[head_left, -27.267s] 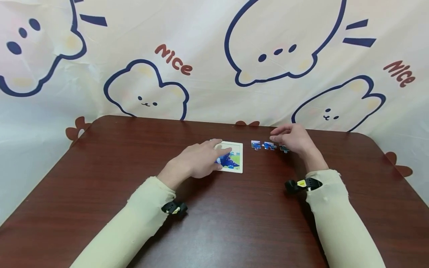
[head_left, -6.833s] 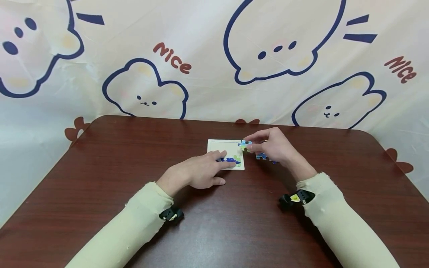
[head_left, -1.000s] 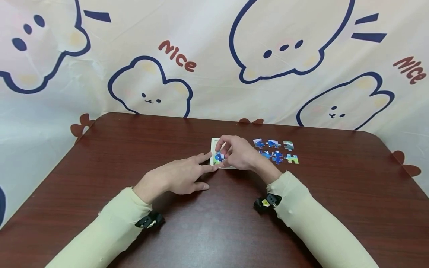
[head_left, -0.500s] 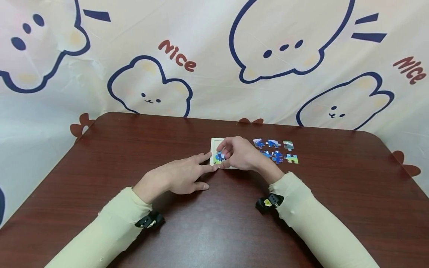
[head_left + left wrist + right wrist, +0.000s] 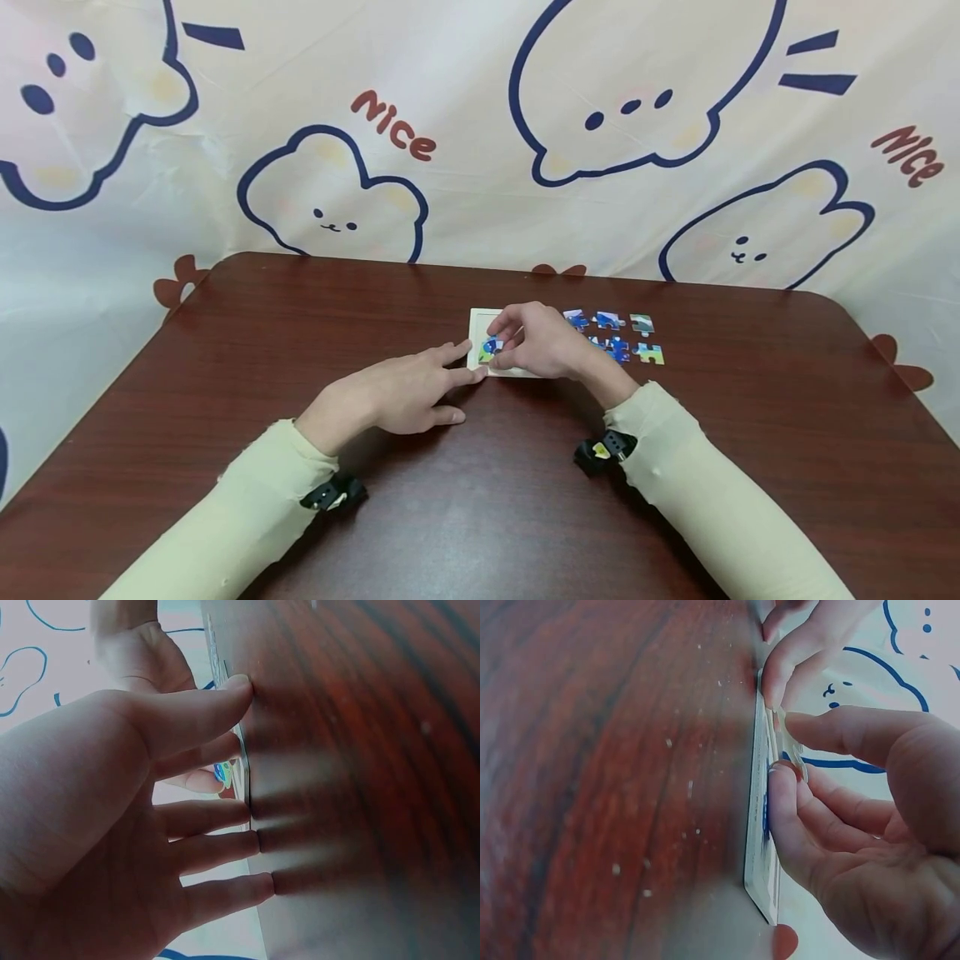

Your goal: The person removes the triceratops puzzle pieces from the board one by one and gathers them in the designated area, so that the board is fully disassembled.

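Note:
My right hand (image 5: 536,340) reaches over a small white puzzle frame (image 5: 476,323), with thumb and fingertips pinching a blue and green jigsaw piece (image 5: 489,347) at its lower left. In the right wrist view the piece (image 5: 800,761) stands tilted between thumb and fingers, close over the frame (image 5: 759,855). Much of the frame's right side is hidden under that hand. My left hand (image 5: 397,387) lies with fingers spread, its fingertips at the frame's lower left corner. From the left wrist, the left fingers (image 5: 214,846) look fairly straight, tips down at the table.
Several loose jigsaw pieces (image 5: 648,353) lie in two rows on the brown table (image 5: 480,517), just right of the frame; the right hand partly covers the nearest ones. A patterned cloth (image 5: 465,167) hangs behind the table's far edge.
Since the oldest frame, pieces have left the frame and a second row lies on the table. Over the last second the right hand has barely moved; the pinched piece has shifted slightly.

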Demonstrator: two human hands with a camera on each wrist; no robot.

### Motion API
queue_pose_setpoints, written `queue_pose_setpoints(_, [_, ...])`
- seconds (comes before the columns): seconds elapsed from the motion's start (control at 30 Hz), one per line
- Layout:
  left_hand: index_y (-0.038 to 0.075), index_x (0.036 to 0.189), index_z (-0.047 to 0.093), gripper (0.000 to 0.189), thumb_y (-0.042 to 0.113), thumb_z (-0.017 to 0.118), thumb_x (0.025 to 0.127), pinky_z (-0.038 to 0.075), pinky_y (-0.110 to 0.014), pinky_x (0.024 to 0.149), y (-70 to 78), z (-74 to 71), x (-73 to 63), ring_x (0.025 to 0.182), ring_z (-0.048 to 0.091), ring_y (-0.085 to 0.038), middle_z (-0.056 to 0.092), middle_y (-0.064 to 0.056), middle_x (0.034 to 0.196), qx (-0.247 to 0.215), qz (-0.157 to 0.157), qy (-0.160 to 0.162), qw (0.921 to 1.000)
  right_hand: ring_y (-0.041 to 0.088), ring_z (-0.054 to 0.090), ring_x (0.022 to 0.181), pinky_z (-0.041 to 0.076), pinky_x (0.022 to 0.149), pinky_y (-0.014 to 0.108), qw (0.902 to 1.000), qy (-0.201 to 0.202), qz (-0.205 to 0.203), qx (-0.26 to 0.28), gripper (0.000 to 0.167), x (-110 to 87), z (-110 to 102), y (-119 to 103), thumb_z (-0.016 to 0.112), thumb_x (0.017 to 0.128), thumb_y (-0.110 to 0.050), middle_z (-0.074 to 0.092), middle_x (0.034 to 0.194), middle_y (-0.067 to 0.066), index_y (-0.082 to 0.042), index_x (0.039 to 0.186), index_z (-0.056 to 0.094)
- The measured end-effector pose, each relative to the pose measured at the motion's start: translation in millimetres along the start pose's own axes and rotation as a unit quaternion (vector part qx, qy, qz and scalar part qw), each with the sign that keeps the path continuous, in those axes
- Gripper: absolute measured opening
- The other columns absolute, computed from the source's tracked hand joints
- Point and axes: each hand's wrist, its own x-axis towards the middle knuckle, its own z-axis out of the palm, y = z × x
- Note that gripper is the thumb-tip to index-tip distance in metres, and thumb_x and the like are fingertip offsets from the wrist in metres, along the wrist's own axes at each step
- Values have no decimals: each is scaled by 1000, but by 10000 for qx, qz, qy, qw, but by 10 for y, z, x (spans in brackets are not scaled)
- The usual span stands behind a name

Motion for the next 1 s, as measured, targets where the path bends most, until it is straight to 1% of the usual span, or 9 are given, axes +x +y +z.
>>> queue_pose_setpoints(0.27, [19,163,45,61,32,65,107,41,-57,123,5,-4,16,159,35,-44,21,-22,176,20,10,-11,10000,20,71,101,59,95,38,9999,-56,-97,27,41,-49,-31,10,85,90,-19,73,115,9,-9,127,70])
queue_pose_setpoints(0.5, [22,164,43,63,33,65,107,41,-59,123,0,-6,1,160,33,-44,21,-19,177,-18,-108,-65,9999,23,72,105,60,99,43,9992,-76,-234,315,41,-72,-53,52,85,91,-18,74,118,8,-11,129,70])
queue_pose_setpoints(0.67, [21,164,43,62,32,65,107,42,-58,122,3,-3,3,159,35,-44,21,-19,177,-20,-58,-46,10000,24,72,108,58,101,45,9983,-111,-320,470,42,-95,-62,93,83,93,-17,74,119,9,-10,132,69])
queue_pose_setpoints(1.0, [20,163,45,62,33,66,106,42,-58,122,0,11,13,157,37,-44,24,-20,176,-4,-46,-1,10000,21,73,104,58,102,46,9964,-79,-743,406,42,-158,-92,143,81,94,-17,75,117,9,-9,134,69])
